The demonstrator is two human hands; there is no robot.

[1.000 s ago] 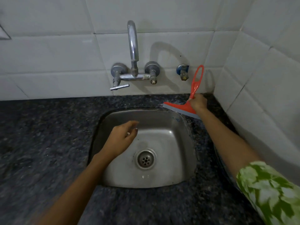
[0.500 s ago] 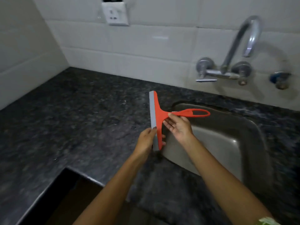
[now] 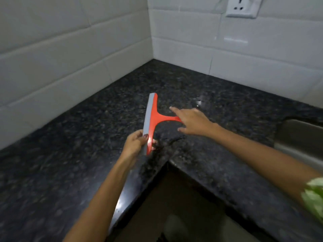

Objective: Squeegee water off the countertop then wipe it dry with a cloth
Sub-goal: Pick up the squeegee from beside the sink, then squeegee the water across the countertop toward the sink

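Note:
An orange squeegee [image 3: 154,118] with a grey rubber blade hangs just above the dark speckled granite countertop [image 3: 83,137], near the corner of the L-shaped counter. My left hand [image 3: 135,143] pinches the near end of the blade. My right hand [image 3: 194,122] lies over the handle, which vanishes under the palm; its index finger and thumb stick out, the other fingers hidden beneath. The blade runs away from me, handle pointing right. No cloth is in view.
White tiled walls [image 3: 61,58] meet in the corner behind the counter. A white wall socket [image 3: 242,7] sits at top right. The steel sink [image 3: 300,135] edge shows at the right. The counter's front edge [image 3: 201,175] forms an inner corner with floor below.
My view has swung left from the sink toward the counter corner. Both hands carried the squeegee along, left on the blade end, right on the handle; the tap has left the view.

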